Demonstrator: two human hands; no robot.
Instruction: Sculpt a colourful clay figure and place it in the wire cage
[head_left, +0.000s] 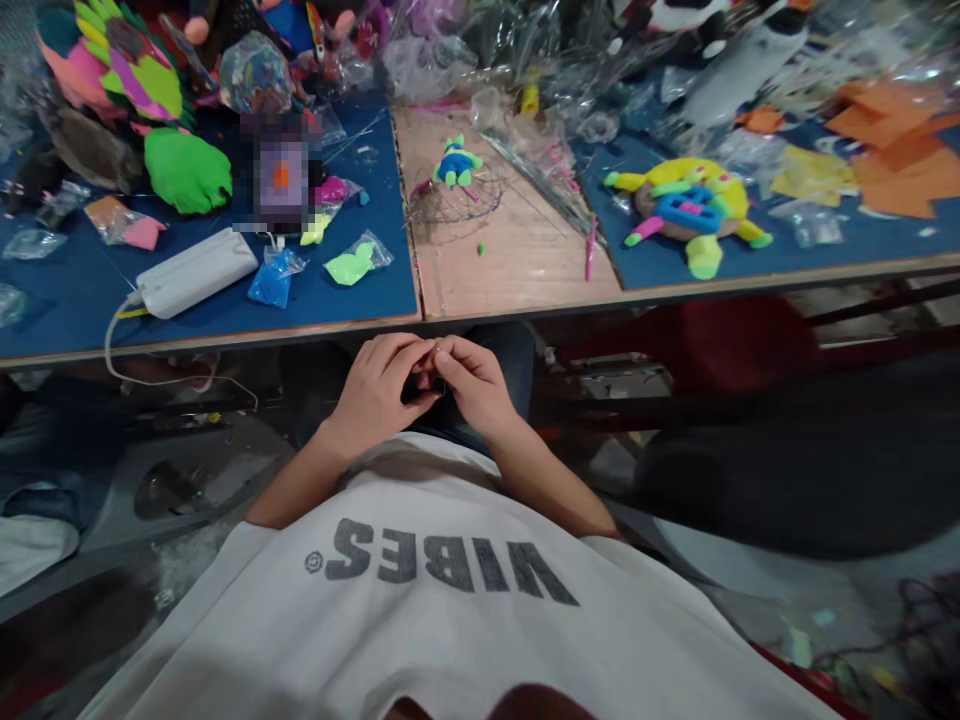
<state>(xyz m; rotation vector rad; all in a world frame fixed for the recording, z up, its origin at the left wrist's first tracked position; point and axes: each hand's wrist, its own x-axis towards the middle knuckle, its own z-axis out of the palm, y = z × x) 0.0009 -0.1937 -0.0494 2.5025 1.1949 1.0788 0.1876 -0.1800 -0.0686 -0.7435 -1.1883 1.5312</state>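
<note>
My left hand [379, 395] and my right hand [472, 385] meet in my lap, just below the table's front edge [480, 308]. The fingers of both hands are curled and pinched together around something small and dark that I cannot make out. A small blue and green plush figure [455, 162] lies on the bare wooden strip of the table, straight ahead of my hands. A bigger yellow plush toy with a blue patch [686, 210] lies on the blue mat to the right.
On the left blue mat lie a white power bank [196, 272] with a cable, small bags of blue [274, 277] and green [354, 262] pieces, and a green felt piece [187, 170]. Orange felt sheets [892, 150] lie far right. Clear plastic bags pile along the back.
</note>
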